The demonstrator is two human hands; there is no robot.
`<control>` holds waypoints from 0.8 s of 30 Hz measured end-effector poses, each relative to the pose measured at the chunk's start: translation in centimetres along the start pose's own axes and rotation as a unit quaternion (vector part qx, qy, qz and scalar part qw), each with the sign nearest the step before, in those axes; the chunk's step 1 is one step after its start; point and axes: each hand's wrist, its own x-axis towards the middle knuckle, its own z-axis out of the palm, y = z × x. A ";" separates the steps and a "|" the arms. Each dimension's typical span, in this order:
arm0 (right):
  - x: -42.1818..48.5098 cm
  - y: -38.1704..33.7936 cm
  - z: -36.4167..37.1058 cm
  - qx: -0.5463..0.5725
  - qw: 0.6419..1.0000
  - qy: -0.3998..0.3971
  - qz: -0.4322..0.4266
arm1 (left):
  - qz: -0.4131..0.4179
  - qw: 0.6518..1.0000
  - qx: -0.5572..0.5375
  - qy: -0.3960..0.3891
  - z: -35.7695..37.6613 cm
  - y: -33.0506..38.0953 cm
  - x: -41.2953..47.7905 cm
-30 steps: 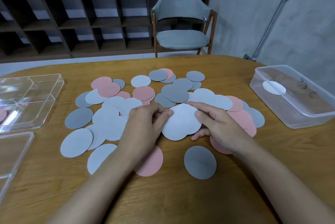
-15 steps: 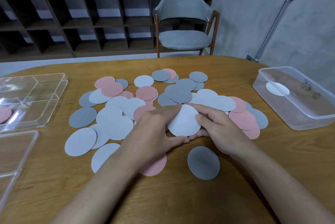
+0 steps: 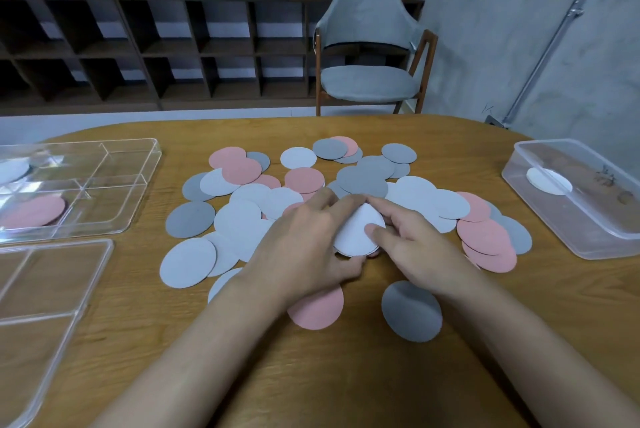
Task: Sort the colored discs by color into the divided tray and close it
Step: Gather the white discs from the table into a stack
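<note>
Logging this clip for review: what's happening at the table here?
A person is sorting paper discs by colour. Both hands, left hand and right hand, hold a small stack of white discs over the mixed pile. The divided tray at left is open, with a pink disc in one compartment. Its lid lies nearer the person.

My left hand [image 3: 304, 247] and right hand [image 3: 415, 247] pinching a small white disc stack [image 3: 356, 233], loose discs [image 3: 242, 216] on counter [image 3: 346, 375], divided tray [image 3: 114, 185] at my left
</note>
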 end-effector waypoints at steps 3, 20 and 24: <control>0.3 0.4 -0.5 -0.013 0.999 0.018 0.045 | -0.023 0.998 -0.030 -0.050 -0.1 -2.3 -0.7; 1.7 1.2 -0.5 0.065 0.992 0.091 0.060 | 0.101 0.989 0.096 0.052 0.6 -4.2 -0.9; 1.7 1.0 -0.5 0.067 0.992 0.086 0.065 | 0.089 0.987 -0.033 0.130 -0.7 -4.0 -1.6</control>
